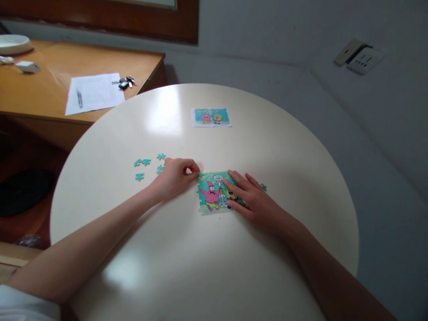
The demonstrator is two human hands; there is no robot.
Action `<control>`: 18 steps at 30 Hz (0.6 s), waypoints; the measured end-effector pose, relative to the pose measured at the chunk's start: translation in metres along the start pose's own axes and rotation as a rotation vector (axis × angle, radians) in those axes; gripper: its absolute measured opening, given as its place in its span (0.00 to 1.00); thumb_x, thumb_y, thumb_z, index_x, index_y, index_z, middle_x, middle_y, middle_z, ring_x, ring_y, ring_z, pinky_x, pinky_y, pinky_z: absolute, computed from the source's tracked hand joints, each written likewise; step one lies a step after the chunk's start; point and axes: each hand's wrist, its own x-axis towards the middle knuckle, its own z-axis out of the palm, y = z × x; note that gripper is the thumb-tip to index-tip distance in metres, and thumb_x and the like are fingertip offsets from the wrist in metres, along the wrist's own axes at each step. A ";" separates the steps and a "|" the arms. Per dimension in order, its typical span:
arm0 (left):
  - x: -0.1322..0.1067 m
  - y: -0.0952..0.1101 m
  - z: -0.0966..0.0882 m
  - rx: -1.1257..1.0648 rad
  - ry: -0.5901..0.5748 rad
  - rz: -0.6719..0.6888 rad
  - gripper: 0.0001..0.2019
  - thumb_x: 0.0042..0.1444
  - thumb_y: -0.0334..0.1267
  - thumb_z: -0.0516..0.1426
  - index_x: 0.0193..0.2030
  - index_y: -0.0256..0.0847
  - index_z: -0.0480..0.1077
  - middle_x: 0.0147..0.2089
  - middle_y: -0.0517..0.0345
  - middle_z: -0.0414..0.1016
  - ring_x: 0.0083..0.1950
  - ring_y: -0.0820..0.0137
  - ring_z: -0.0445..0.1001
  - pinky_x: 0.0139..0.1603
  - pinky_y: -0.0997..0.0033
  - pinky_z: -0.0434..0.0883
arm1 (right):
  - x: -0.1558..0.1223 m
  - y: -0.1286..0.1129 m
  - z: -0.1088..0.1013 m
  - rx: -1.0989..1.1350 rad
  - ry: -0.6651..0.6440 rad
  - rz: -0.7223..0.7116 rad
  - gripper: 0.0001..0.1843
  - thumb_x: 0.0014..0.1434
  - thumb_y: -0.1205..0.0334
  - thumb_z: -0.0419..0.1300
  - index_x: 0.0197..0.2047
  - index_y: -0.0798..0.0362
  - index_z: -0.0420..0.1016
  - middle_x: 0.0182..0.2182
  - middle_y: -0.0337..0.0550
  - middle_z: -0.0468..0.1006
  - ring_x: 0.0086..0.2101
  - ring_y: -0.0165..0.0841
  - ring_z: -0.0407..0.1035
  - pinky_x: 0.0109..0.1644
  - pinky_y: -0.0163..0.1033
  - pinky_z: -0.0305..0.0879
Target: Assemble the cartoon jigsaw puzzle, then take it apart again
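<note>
A small cartoon jigsaw puzzle (214,192), partly assembled, lies on the round cream table (207,267). My left hand (175,176) pinches a teal piece at the puzzle's upper left corner. My right hand (249,196) lies flat with fingers spread on the puzzle's right side, holding it down. Several loose teal puzzle pieces (147,167) lie just left of my left hand. One more piece (264,187) peeks out beyond my right hand.
A reference picture card (211,117) lies at the far side of the table. Behind on the left stands a wooden desk (40,93) with a paper sheet (94,92), keys (125,82) and a white dish (13,43). A wall switch (363,58) sits at right.
</note>
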 end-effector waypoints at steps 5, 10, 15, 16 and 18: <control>0.000 0.001 0.001 -0.015 -0.001 -0.027 0.06 0.48 0.33 0.55 0.25 0.40 0.73 0.22 0.62 0.73 0.23 0.76 0.62 0.35 0.68 0.64 | 0.000 0.000 0.001 0.007 0.006 0.008 0.27 0.64 0.56 0.48 0.66 0.47 0.57 0.66 0.49 0.54 0.66 0.41 0.46 0.67 0.55 0.46; 0.001 0.002 -0.001 -0.061 -0.010 -0.062 0.06 0.47 0.33 0.54 0.26 0.39 0.73 0.22 0.61 0.73 0.24 0.75 0.63 0.32 0.70 0.63 | 0.000 0.000 0.001 0.000 0.004 0.014 0.26 0.64 0.55 0.48 0.65 0.50 0.58 0.66 0.50 0.54 0.66 0.41 0.46 0.67 0.55 0.46; 0.001 0.001 -0.001 -0.071 -0.035 -0.057 0.06 0.47 0.33 0.54 0.26 0.40 0.73 0.22 0.61 0.73 0.24 0.75 0.63 0.30 0.71 0.63 | 0.000 0.001 0.001 0.004 0.004 0.010 0.27 0.64 0.55 0.48 0.65 0.48 0.57 0.66 0.50 0.53 0.65 0.41 0.46 0.67 0.56 0.46; 0.001 0.001 -0.001 -0.065 -0.039 -0.050 0.06 0.47 0.33 0.55 0.26 0.40 0.73 0.22 0.62 0.73 0.23 0.75 0.63 0.31 0.71 0.63 | 0.000 0.001 0.001 0.005 0.005 0.010 0.27 0.64 0.55 0.48 0.66 0.48 0.57 0.66 0.50 0.53 0.65 0.41 0.46 0.67 0.56 0.46; 0.000 0.002 -0.001 -0.042 -0.037 -0.044 0.06 0.48 0.33 0.55 0.25 0.40 0.73 0.21 0.62 0.72 0.23 0.76 0.62 0.33 0.69 0.64 | 0.000 0.001 0.001 0.005 0.003 0.011 0.27 0.64 0.55 0.48 0.66 0.49 0.57 0.66 0.50 0.53 0.66 0.41 0.46 0.67 0.56 0.46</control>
